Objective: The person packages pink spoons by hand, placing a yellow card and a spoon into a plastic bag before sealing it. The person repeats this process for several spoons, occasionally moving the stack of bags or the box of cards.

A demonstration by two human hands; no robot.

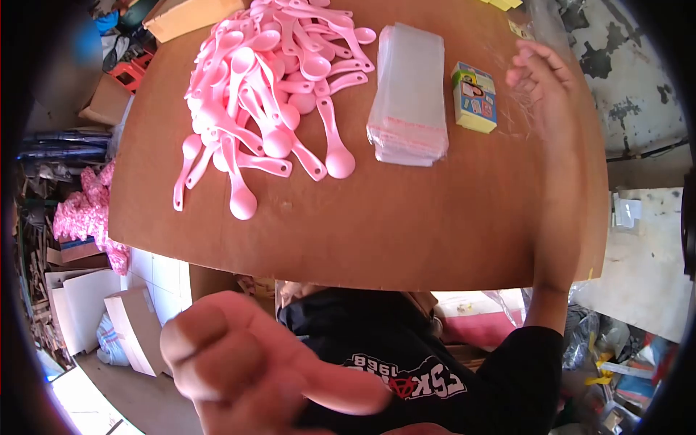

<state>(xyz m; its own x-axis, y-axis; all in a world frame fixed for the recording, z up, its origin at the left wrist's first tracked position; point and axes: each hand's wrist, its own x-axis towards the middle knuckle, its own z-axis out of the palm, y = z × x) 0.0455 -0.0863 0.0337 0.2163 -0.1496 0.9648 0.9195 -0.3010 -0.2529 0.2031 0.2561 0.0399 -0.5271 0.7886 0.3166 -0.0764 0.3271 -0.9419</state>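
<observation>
Close to the camera at the lower left is my left hand (pixel 239 355), slightly blurred, its fingers curled in and its thumb stretched to the right; nothing shows in it. My right hand (pixel 542 71) is over the table's right side, fingers loosely bent and apart, with no object visible in it. Left of that hand lies a small blue and yellow box (pixel 475 98). Beside the box is a stack of clear plastic sleeves (pixel 409 90) with a reddish band near the lower end. A large heap of pink spoons (pixel 277 141) covers the upper left of the table.
The brown table (pixel 326 239) has a curved-looking front edge near my body. A cardboard box (pixel 188 16) sits at its upper left edge. Pink wrapped material (pixel 87 210) and cartons (pixel 134 330) are off to the left. Thin clear strips lie near my right hand.
</observation>
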